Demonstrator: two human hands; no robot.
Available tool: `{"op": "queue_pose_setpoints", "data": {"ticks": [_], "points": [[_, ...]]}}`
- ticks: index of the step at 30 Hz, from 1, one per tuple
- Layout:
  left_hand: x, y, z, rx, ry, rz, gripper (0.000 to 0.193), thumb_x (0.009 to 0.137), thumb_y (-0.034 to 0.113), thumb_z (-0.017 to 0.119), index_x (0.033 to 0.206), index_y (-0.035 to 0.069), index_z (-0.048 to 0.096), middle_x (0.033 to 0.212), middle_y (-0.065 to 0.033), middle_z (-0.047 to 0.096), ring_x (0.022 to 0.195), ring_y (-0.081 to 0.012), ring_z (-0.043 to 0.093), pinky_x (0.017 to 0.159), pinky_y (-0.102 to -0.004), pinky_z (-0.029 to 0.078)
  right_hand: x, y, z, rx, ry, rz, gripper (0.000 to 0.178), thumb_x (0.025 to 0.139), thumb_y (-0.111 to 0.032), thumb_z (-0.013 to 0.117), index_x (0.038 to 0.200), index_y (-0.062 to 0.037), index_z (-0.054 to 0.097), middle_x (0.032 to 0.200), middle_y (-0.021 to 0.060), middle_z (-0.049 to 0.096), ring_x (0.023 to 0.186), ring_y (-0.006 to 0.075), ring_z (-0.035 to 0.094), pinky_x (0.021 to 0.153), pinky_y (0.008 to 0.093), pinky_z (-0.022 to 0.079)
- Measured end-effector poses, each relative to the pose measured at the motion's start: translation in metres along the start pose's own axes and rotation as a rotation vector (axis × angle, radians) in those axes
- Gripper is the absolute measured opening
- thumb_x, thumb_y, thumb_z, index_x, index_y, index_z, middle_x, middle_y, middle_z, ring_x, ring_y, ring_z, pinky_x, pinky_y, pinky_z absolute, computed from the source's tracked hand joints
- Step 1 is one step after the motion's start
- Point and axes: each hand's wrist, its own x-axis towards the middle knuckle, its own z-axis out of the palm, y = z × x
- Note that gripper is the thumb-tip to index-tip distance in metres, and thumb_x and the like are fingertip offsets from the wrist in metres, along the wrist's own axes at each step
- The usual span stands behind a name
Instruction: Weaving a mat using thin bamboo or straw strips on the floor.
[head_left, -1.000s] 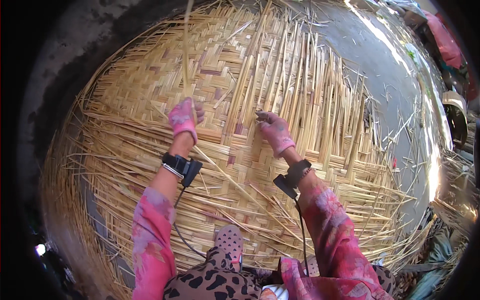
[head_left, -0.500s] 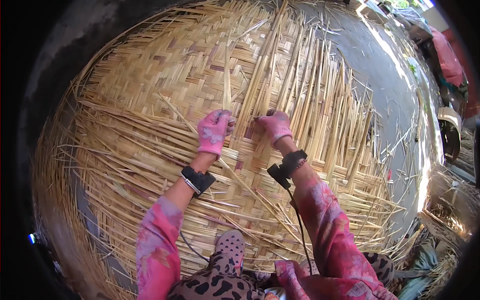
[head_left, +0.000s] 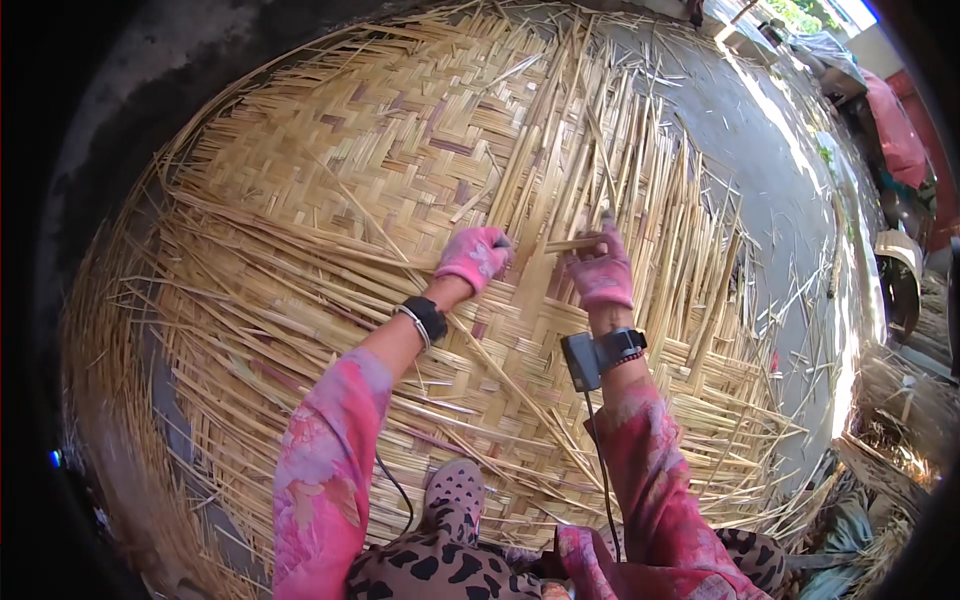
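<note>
A large woven bamboo mat (head_left: 330,190) lies on the ground, its right half still loose long strips (head_left: 640,190). My left hand (head_left: 475,256), in a pink glove, presses down on the woven edge with fingers curled around a strip. My right hand (head_left: 600,270), also gloved in pink, pinches a short horizontal bamboo strip (head_left: 572,244) that reaches toward the left hand. Both wrists carry black bands, and a small grey device (head_left: 582,360) is strapped on the right one.
My foot in a spotted clog (head_left: 455,495) rests on the mat's near edge. Grey concrete floor (head_left: 770,170) shows at the right, with scattered loose strips. A red vehicle part (head_left: 895,130) and a heap of bamboo scraps (head_left: 890,440) sit at the far right.
My left hand moved right from the mat's left-centre to meet the right hand. Both hands now work the same strip; the view has shifted slightly.
</note>
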Motion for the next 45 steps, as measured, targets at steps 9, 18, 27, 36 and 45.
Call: {"op": "queue_pose_setpoints", "data": {"ticks": [9, 18, 27, 36, 45], "points": [[-0.001, 0.033, -0.036, 0.661, -0.239, -0.048, 0.019, 0.067, 0.031, 0.068, 0.077, 0.015, 0.067, 0.077, -0.0096, 0.065, 0.074, -0.029, 0.062, 0.066, -0.0393, 0.049, -0.107, -0.074, -0.045, -0.004, -0.31, -0.131, 0.045, 0.089, -0.021, 0.057, 0.124, 0.0044, 0.046, 0.063, -0.0014, 0.049, 0.059, 0.0081, 0.048, 0.057, 0.0234, 0.041], [-0.019, -0.023, -0.01, 0.977, 0.298, 0.273, 0.016, 0.07, 0.024, 0.062, 0.077, 0.01, 0.062, 0.079, -0.0103, 0.06, 0.076, -0.0285, 0.06, 0.068, -0.041, 0.045, -0.124, -0.078, -0.085, -0.057, 0.097, -0.122, 0.029, 0.088, -0.019, 0.058, 0.112, -0.0029, 0.058, 0.091, 0.0081, 0.06, 0.088, 0.02, 0.06, 0.075, 0.0316, 0.047], [-0.057, -0.035, 0.025, 0.725, 0.239, 0.391, 0.039, 0.085, 0.029, 0.051, 0.121, 0.013, 0.046, 0.124, -0.0083, 0.045, 0.131, -0.0266, 0.03, 0.109, -0.0451, 0.019, -0.089, -0.032, -0.072, -0.51, 0.08, -0.021, 0.035, 0.086, -0.02, 0.062, 0.113, 0.0006, 0.058, 0.07, -0.0014, 0.044, 0.065, 0.0106, 0.049, 0.058, 0.0261, 0.046], [-0.029, -0.026, -0.007, 0.783, 0.147, 0.091, 0.021, 0.08, 0.026, 0.054, 0.098, 0.018, 0.061, 0.099, -0.0087, 0.059, 0.105, -0.0291, 0.05, 0.094, -0.0457, 0.034, -0.089, -0.039, -0.062, -0.378, 0.279, 0.07, 0.037, 0.085, -0.02, 0.062, 0.117, -0.0027, 0.058, 0.082, 0.0051, 0.057, 0.072, 0.0186, 0.059, 0.068, 0.0298, 0.051], [-0.017, -0.019, -0.07, 0.899, 0.095, 0.085, 0.016, 0.074, 0.03, 0.062, 0.074, 0.014, 0.064, 0.082, -0.0081, 0.061, 0.086, -0.0294, 0.057, 0.079, -0.0438, 0.043, -0.077, 0.003, -0.021, -0.36, 0.033, 0.154, 0.029, 0.086, -0.016, 0.06, 0.112, -0.0041, 0.061, 0.107, 0.0045, 0.064, 0.083, 0.0158, 0.063, 0.076, 0.0288, 0.05]]}}
